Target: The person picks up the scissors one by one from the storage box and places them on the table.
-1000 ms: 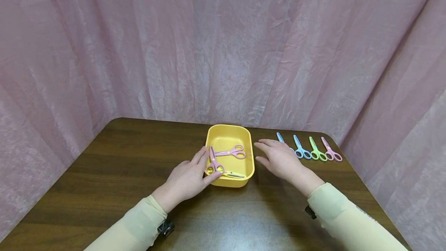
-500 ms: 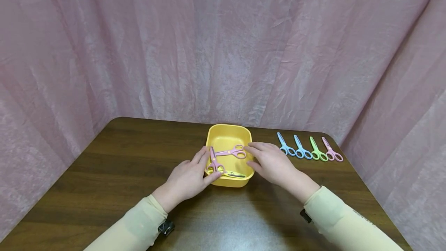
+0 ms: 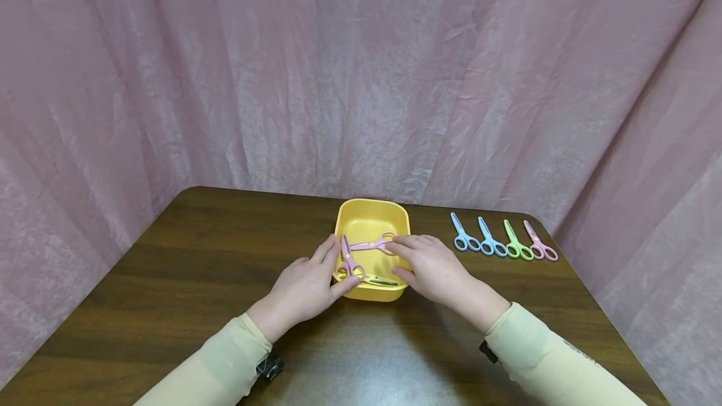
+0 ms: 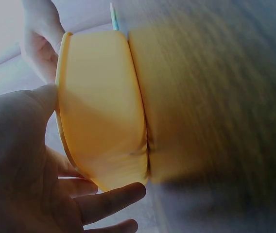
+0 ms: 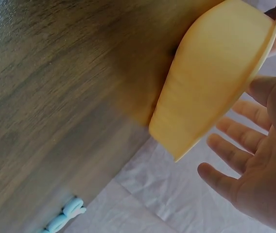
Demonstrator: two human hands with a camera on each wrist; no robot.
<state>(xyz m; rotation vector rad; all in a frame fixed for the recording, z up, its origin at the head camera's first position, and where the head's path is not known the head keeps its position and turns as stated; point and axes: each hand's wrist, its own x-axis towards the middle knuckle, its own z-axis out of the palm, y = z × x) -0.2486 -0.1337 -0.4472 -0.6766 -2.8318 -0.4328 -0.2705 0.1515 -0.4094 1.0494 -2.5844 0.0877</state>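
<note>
A yellow bin [image 3: 374, 293] on the table holds pink scissors [image 3: 346, 254] along its left side, a second pair of pink scissors [image 3: 366, 245] across its middle, and yellow scissors [image 3: 379, 280] near the front wall. My left hand [image 3: 304, 287] rests at the bin's left rim, thumb over the front-left corner by the upright pink pair's handles. In the left wrist view its fingers spread past the bin's end. My right hand [image 3: 434, 268] reaches over the right rim, relaxed fingertips overlapping the middle pair's handles. The right wrist view shows its fingers apart with nothing between them.
To the right of the bin, a row lies on the dark wooden table [image 3: 237, 237]: two blue scissors [image 3: 465, 234], green scissors [image 3: 517, 242] and pink scissors [image 3: 539, 243]. A pink curtain [image 3: 361, 80] hangs behind the table's back edge.
My right hand has moved left from beside the blue scissors to over the bin's right rim. The left hand and the scissors in the bin have stayed in place.
</note>
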